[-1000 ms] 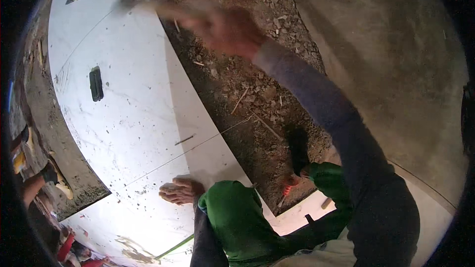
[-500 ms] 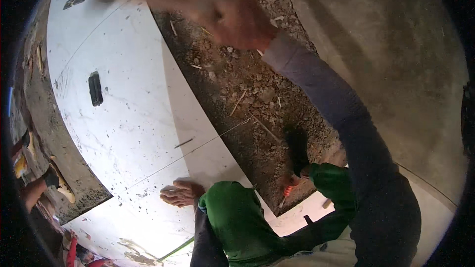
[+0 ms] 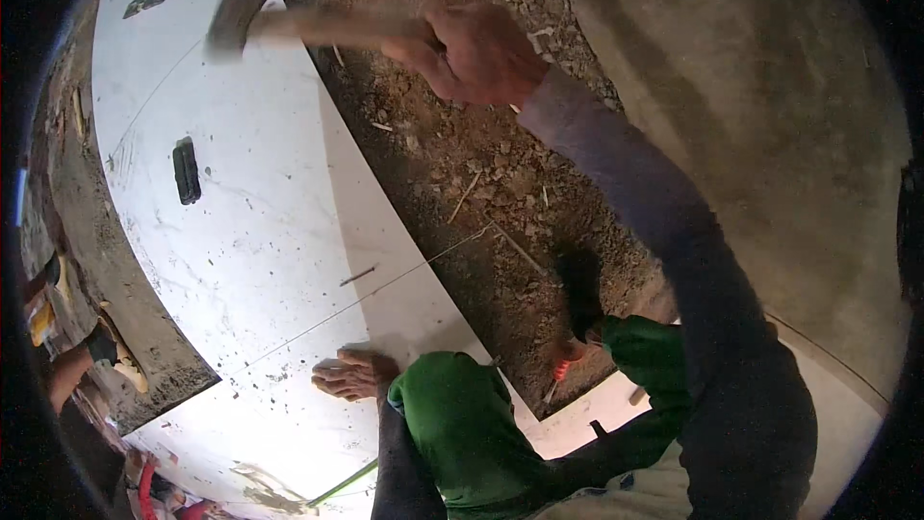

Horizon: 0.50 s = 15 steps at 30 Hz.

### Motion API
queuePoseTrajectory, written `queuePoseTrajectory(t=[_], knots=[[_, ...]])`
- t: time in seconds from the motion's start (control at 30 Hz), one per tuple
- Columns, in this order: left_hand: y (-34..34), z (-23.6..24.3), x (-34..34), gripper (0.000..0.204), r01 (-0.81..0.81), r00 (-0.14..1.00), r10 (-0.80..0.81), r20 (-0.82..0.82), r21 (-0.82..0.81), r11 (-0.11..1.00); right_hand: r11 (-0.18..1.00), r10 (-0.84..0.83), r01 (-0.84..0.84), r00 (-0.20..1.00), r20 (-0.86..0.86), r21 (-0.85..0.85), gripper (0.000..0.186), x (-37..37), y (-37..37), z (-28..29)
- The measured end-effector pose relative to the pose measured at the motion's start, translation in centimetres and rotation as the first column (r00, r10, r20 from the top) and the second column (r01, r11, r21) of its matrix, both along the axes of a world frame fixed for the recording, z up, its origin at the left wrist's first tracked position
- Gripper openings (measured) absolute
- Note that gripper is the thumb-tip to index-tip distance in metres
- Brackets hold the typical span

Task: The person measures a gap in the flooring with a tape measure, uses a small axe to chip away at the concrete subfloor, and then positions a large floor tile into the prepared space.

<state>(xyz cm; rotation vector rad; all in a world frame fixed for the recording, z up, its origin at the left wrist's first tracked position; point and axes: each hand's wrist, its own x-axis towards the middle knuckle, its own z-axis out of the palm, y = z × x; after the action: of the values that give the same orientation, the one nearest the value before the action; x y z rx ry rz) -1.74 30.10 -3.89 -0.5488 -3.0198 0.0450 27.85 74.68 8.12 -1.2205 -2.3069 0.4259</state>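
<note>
My right hand (image 3: 486, 53) is wrapped around the wooden handle of a mallet (image 3: 239, 19) with a dark, motion-blurred head. The mallet head is over the far part of the white tiles (image 3: 260, 144); whether it touches them I cannot tell. Fingers apart, my left hand (image 3: 354, 376) lies flat on the white tiles beside my green-clad knee. A thin stick-like piece (image 3: 357, 276) lies on the tiles beyond that hand. Farther off is a black oblong block (image 3: 186, 171).
Right of the tiles runs a strip of rough soil (image 3: 472, 164), then grey concrete flooring (image 3: 770, 135). A red-handled tool (image 3: 561, 369) lies at the soil's near end. A thin string (image 3: 404, 274) crosses the tiles. Another person's hand (image 3: 67, 376) shows at the left edge.
The mallet head has come down in the picture and slightly right. My right hand has shifted slightly with it. My left hand stays put.
</note>
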Motion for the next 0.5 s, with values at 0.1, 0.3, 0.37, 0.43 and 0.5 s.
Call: queuePoseTrajectory(t=[0.1, 0.3, 0.37, 0.43, 0.5], knots=[[0.8, -0.4, 1.3, 0.084, 0.017, 0.999, -0.018, 0.042, 0.022, 1.0, 0.993, 0.08, -0.109, 0.878, -0.472, -0.035, 0.048, 9.2, -1.4, -5.9], [-0.1, -0.7, -0.2, 0.086, 0.026, 0.998, -0.024, 0.062, -0.033, 0.999, 0.839, -0.119, 0.15, 0.989, 0.093, -0.523, 0.05, 10.1, -2.7, -4.3], [-0.2, -0.5, 0.1, 0.087, 0.022, 0.999, -0.023, 0.03, 0.021, 1.0, 0.952, -0.119, 0.164, 0.976, 0.18, -0.259, 0.052, 4.6, -2.5, -0.9], [-0.3, -1.0, -0.3, 0.079, 0.015, 0.991, -0.022, -0.13, -0.054, 0.998, 0.993, -0.119, 0.115, 0.986, 0.113, 0.042, 0.053, -0.5, -4.2, 0.2], [-1.3, -1.6, -0.8, 0.078, 0.059, 0.982, -0.079, -0.169, -0.121, 0.991, 0.995, 0.041, -0.051, 0.992, 0.116, 0.083, 0.057, 2.7, -5.1, -1.4]])
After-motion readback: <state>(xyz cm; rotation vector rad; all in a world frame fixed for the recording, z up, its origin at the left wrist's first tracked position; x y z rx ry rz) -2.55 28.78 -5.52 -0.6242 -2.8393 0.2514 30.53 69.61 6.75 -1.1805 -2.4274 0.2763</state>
